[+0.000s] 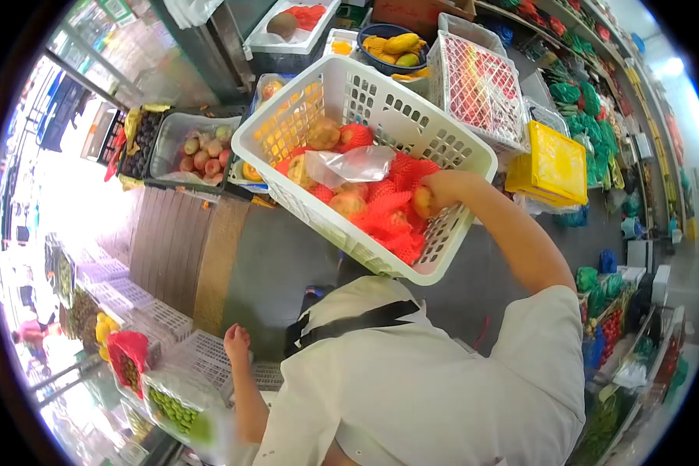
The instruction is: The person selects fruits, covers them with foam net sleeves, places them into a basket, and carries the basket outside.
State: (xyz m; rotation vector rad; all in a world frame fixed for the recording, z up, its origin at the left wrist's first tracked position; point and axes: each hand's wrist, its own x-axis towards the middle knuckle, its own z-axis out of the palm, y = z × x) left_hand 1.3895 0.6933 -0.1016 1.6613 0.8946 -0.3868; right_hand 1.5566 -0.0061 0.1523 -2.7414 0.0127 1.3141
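A white plastic basket (380,87) with slotted walls is in front of my body. Inside lie several yellow-red round fruits that look like pomegranates (348,204), some in red foam nets (384,211). A crumpled clear plastic bag (349,165) rests on top of them. My right hand (443,191) reaches over the basket's right end, its fingers wrapped round a pomegranate (423,202). My left hand (237,342) hangs low at my side, apart from the basket, with its fingers curled and nothing seen in them. What supports the basket is hidden.
Beyond the basket are a crate of peach-like fruit (204,151), a dark bowl of mangoes (396,48), a white netted crate (478,89) and a yellow crate (549,165). At lower left, white crates (202,353) and a bag of green fruit (175,408) stand near my left arm.
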